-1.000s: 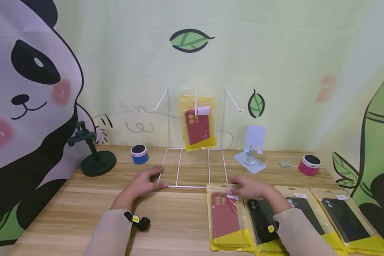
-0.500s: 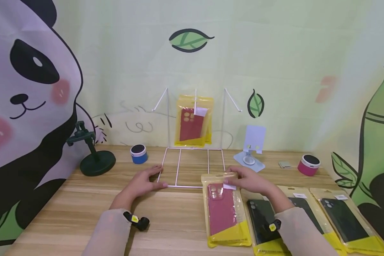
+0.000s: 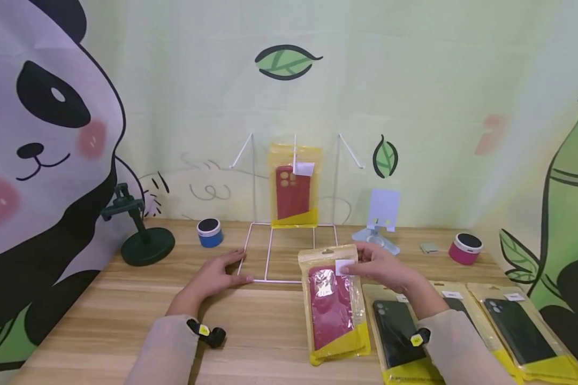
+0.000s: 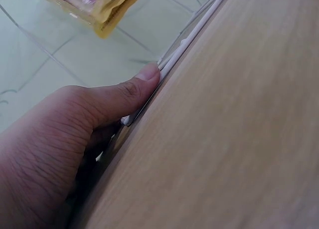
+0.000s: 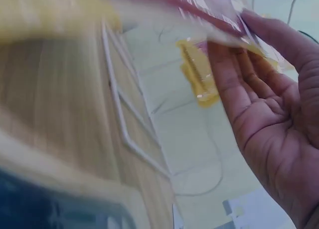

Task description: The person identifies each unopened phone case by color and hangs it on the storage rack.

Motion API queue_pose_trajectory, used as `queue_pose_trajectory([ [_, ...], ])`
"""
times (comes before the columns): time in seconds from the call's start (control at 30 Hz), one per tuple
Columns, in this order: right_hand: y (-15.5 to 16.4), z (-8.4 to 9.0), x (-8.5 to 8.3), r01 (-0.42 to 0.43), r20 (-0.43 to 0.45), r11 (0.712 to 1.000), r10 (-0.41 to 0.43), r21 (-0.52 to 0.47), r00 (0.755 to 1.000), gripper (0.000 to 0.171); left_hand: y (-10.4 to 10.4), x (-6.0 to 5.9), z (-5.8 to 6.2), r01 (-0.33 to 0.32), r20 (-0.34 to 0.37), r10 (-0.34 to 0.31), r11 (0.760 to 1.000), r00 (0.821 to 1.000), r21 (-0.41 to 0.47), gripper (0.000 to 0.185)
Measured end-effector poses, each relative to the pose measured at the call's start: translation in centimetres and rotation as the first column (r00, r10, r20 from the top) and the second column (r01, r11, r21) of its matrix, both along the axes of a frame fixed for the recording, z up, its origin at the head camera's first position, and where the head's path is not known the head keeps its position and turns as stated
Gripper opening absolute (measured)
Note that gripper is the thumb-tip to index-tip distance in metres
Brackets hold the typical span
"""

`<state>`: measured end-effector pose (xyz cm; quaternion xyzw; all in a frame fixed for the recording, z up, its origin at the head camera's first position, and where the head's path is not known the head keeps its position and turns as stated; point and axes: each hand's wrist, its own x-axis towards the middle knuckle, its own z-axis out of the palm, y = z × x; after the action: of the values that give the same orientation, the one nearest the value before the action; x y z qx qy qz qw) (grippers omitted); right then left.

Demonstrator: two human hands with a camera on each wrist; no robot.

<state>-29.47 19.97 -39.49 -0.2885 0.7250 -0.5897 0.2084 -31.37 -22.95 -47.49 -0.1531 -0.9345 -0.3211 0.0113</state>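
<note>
Pkg (image 3: 334, 310) pinched by R fingers (image 3: 361, 268) nr top edge, L fingers (image 3: 236, 279) spread at rack (image 3: 279, 281) corner, room between.

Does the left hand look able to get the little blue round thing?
Probably yes. The left hand is at the corner of the white rack, and the blue round thing sits close behind it, with nothing seen standing between.

Can't see the pink-case packet (image 5: 149, 7) whole, right-wrist view's top edge; can't read its label (image 3: 343, 264), head view's lower centre.
</note>
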Motion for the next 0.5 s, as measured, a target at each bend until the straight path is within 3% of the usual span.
queue_pose_trajectory([
  [0.17,-0.3,1.0,0.6,0.076,-0.008,0.992,-0.077,-0.103,0.997,0.029,0.2,-0.1,-0.4,0.030,-0.036,-0.030,1.000,0.999,0.007,0.086],
  [0.5,-2.4,3.5,2.6,0.174,-0.144,0.969,-0.200,-0.174,0.969,0.032,-0.2,-0.1,-0.2,0.028,-0.059,-0.028,1.000,0.998,-0.006,0.085],
])
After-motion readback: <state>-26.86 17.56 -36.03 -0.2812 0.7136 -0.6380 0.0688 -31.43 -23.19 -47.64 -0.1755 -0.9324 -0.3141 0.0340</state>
